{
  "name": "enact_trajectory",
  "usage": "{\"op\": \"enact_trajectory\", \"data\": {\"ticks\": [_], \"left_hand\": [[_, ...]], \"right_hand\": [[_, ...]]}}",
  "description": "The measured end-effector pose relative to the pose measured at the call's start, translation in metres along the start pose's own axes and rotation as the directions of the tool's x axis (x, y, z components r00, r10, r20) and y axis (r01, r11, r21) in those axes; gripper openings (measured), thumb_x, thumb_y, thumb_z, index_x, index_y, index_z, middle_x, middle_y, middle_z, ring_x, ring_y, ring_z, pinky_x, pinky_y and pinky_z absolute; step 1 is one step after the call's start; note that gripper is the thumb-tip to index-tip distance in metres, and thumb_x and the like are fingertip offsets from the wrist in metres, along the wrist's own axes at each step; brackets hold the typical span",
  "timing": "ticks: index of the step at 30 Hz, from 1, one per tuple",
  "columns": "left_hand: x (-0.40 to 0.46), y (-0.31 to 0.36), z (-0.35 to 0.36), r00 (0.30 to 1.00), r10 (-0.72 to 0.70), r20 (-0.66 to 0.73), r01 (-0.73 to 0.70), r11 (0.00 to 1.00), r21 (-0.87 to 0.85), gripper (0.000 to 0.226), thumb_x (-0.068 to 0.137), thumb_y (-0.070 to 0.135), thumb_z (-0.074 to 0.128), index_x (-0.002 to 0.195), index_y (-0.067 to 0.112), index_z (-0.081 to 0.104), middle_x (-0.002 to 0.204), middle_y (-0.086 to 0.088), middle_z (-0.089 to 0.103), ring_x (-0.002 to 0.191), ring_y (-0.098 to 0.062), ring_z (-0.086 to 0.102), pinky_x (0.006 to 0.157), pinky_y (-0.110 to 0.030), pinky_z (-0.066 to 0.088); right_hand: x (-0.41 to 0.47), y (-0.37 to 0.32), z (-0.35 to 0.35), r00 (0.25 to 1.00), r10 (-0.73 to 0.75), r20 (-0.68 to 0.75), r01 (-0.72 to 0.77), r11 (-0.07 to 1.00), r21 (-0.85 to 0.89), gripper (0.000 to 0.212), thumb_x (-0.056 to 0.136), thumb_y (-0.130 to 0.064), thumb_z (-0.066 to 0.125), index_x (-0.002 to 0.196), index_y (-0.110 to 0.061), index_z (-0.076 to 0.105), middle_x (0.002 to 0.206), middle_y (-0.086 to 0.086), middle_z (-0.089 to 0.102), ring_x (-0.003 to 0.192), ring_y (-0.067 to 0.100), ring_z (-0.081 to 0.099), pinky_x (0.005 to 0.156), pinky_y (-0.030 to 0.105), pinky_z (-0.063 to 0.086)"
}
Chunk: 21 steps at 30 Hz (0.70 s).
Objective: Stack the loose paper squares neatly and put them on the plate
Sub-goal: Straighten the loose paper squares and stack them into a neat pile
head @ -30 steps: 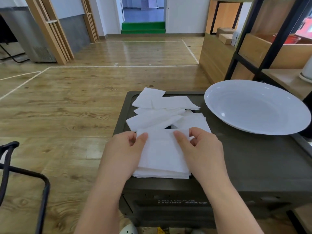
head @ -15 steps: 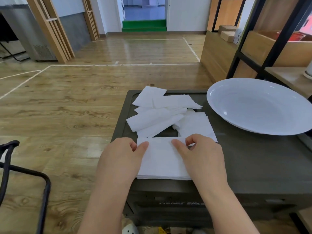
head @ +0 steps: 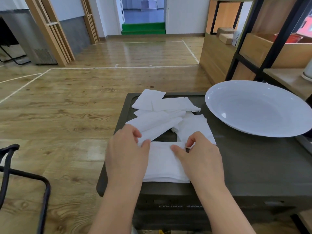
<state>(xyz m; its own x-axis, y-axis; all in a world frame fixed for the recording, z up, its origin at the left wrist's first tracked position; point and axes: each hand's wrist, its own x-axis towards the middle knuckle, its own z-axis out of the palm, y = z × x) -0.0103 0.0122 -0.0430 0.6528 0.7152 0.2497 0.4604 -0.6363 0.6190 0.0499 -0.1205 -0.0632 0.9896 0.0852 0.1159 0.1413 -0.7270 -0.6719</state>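
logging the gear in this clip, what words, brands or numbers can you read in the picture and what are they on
"LIVING SPA…" in white on the front of the dark storage box; the right end is hidden by the right forearm.
A line of print just above it on the box: too blurred to read.
Nothing is readable on the plate, the paper squares or the shelf boxes.

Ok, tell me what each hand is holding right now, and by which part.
Left hand pinches a loose paper square at its near end. Right hand grips the far right corner of the neat paper stack. The plate holds nothing.
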Motion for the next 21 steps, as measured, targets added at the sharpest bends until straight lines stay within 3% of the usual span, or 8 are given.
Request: {"op": "enact_trajectory", "data": {"ticks": [3, 8, 11, 15, 18, 21], "left_hand": [[0.005, 0.012, 0.008, 0.976, 0.216, 0.036, -0.216, 0.976, 0.013, 0.013, 0.081, 0.043, 0.067, 0.082, 0.031, 0.061, 0.094, 0.013, 0.053, 0.095, -0.008, 0.044, 0.073, -0.022, 0.032], [0.007, 0.013, 0.023, 0.91, 0.371, 0.183, -0.385, 0.922, 0.041, 0.025, 0.089, 0.044, 0.056, 0.094, 0.03, 0.076, 0.119, 0.011, 0.063, 0.117, -0.01, 0.044, 0.092, -0.025, 0.033], [0.006, 0.018, 0.025, 0.915, 0.372, 0.156, -0.381, 0.924, 0.031, 0.021, 0.09, 0.03, 0.058, 0.104, 0.027, 0.074, 0.103, 0.01, 0.071, 0.101, -0.012, 0.057, 0.082, -0.026, 0.043], [0.017, 0.023, 0.018, 0.978, 0.209, 0.012, -0.21, 0.977, 0.041, 0.019, 0.086, 0.012, 0.059, 0.087, 0.028, 0.07, 0.086, 0.009, 0.07, 0.074, -0.01, 0.054, 0.06, -0.024, 0.039], [0.025, 0.022, 0.014, 0.975, 0.223, 0.0, -0.223, 0.975, 0.007, 0.015, 0.085, 0.008, 0.059, 0.085, 0.023, 0.062, 0.082, 0.006, 0.067, 0.079, -0.016, 0.059, 0.058, -0.031, 0.044], [0.026, 0.021, 0.007, 0.943, 0.325, -0.068, -0.326, 0.945, -0.004, 0.013, 0.086, 0.009, 0.061, 0.092, 0.02, 0.062, 0.083, 0.004, 0.067, 0.08, -0.018, 0.058, 0.059, -0.032, 0.045]], "right_hand": [[-0.003, -0.002, -0.001, 1.0, -0.007, -0.001, 0.007, 1.0, -0.006, 0.037, 0.076, -0.048, 0.07, 0.07, -0.027, 0.04, 0.063, -0.011, 0.052, 0.058, 0.003, 0.046, 0.044, 0.018, 0.028], [-0.004, -0.003, -0.001, 0.999, -0.037, 0.004, 0.037, 0.999, 0.005, 0.037, 0.076, -0.049, 0.069, 0.069, -0.025, 0.041, 0.058, -0.008, 0.052, 0.052, 0.005, 0.047, 0.042, 0.018, 0.029], [-0.003, -0.002, -0.001, 0.999, -0.04, 0.015, 0.04, 0.999, 0.013, 0.036, 0.078, -0.048, 0.067, 0.071, -0.023, 0.042, 0.059, -0.007, 0.052, 0.053, 0.007, 0.049, 0.044, 0.02, 0.034], [-0.001, -0.002, -0.001, 0.999, -0.037, 0.03, 0.037, 0.999, -0.004, 0.034, 0.08, -0.048, 0.065, 0.071, -0.026, 0.04, 0.06, -0.008, 0.052, 0.054, 0.005, 0.049, 0.045, 0.02, 0.033], [-0.002, -0.001, -0.001, 0.999, -0.03, 0.025, 0.03, 0.999, 0.014, 0.034, 0.079, -0.048, 0.065, 0.071, -0.026, 0.04, 0.06, -0.007, 0.052, 0.056, 0.005, 0.049, 0.045, 0.02, 0.032], [-0.002, 0.0, -0.001, 0.999, -0.031, 0.012, 0.03, 0.999, 0.034, 0.034, 0.078, -0.048, 0.066, 0.072, -0.027, 0.04, 0.061, -0.009, 0.053, 0.057, 0.003, 0.048, 0.045, 0.018, 0.031]]}}
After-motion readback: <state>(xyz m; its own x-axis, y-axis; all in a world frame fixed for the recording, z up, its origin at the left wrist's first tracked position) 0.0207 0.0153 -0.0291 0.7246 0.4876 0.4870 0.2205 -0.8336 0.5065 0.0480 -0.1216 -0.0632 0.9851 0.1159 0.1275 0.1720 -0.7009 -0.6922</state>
